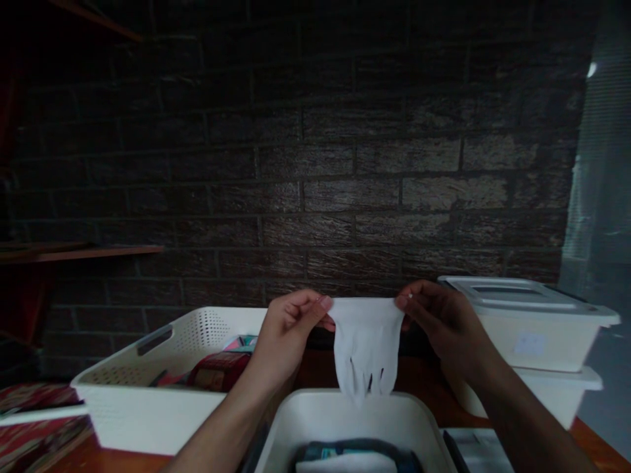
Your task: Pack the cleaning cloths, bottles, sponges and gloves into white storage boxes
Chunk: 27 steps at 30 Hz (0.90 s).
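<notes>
A white glove (367, 338) hangs fingers down, stretched by its cuff between my two hands. My left hand (293, 325) pinches the cuff's left corner between thumb and fingers. At the opposite corner my right hand (441, 322) grips the cuff in the same way. Just below the glove's fingertips stands an open white bin (355, 404). Inside that bin lie a dark item with a teal patch (340, 452) and something white (348, 464), whose kinds I cannot make out.
A white perforated basket (152, 417) at left holds dark red and coloured items (221, 371). Two lidded white boxes (537, 335) are stacked at right. Behind rises a dark brick wall (320, 164); a wooden shelf (98, 253) juts in at left. Red patterned cloth (42, 427) lies lower left.
</notes>
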Each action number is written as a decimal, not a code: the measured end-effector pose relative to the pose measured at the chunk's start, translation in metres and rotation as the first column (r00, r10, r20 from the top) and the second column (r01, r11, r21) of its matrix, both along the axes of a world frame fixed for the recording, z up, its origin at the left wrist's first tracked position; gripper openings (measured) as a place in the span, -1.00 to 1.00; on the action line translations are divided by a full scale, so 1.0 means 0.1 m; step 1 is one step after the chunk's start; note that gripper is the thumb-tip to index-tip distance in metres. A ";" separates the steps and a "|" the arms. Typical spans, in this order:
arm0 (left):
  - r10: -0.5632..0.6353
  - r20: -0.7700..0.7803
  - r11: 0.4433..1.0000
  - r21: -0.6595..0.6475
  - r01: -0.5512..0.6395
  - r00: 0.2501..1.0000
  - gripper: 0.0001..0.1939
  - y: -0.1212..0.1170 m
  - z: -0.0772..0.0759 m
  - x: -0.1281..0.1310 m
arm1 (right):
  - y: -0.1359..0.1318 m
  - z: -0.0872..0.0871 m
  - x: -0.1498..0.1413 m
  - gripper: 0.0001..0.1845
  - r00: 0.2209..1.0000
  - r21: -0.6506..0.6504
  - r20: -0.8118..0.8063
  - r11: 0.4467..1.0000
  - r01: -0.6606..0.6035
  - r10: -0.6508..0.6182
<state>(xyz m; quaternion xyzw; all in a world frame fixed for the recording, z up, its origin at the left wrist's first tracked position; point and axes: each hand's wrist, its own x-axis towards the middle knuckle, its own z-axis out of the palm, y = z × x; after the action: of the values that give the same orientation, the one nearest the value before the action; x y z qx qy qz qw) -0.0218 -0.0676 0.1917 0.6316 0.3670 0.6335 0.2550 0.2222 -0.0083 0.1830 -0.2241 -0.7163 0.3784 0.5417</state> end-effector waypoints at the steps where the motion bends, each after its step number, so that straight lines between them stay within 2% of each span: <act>1: -0.013 0.005 1.000 0.000 0.013 1.000 -0.74 -0.01 -0.01 0.02 | -0.04 -0.01 -0.04 -0.75 1.000 -0.001 0.000 1.000 -0.019 0.019; 4: -0.034 -0.022 0.999 -0.003 0.034 0.999 -0.68 -0.05 -0.06 0.07 | -0.20 -0.05 -0.22 -0.76 0.996 0.000 0.028 0.996 -0.089 0.089; 8: 0.160 -0.144 0.986 0.078 -0.150 0.976 -0.68 -0.11 -0.14 0.13 | -0.39 -0.13 -0.43 -0.77 0.997 0.023 0.071 0.999 -0.036 0.035; 10: 0.227 -0.156 0.971 0.117 -0.210 0.961 -0.69 -0.12 -0.18 0.14 | -0.43 -0.16 -0.49 -0.76 0.998 0.014 0.056 1.000 -0.006 0.005; 13: 0.210 -0.102 0.973 0.115 -0.198 0.972 -0.68 -0.13 -0.21 0.14 | -0.41 -0.16 -0.50 -0.76 1.000 -0.016 -0.026 1.000 0.018 -0.018; 17: 0.202 -0.035 0.972 0.133 -0.196 0.979 -0.64 -0.14 -0.17 0.07 | -0.33 -0.10 -0.41 -0.77 0.988 0.058 -0.100 0.991 0.120 -0.114; 20: 0.194 0.000 0.972 0.139 -0.192 0.981 -0.62 -0.14 -0.15 0.04 | -0.29 -0.09 -0.38 -0.79 0.984 0.072 -0.123 0.988 0.140 -0.130; 24: 0.181 -0.041 0.973 0.150 -0.173 0.983 -0.62 -0.17 -0.19 0.09 | -0.32 -0.12 -0.49 -0.67 0.990 -0.020 -0.130 0.999 0.042 -0.044; 27: 0.191 -0.067 0.968 0.177 -0.177 0.979 -0.64 -0.22 -0.22 0.14 | -0.39 -0.14 -0.60 -0.58 0.979 -0.173 -0.153 0.972 -0.158 0.132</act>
<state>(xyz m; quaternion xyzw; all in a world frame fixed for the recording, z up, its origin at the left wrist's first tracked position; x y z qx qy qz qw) -0.0078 -0.0895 0.1699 0.6400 0.3791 0.6566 0.1246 0.1619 -0.0476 0.1689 -0.1930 -0.6528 0.4963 0.5387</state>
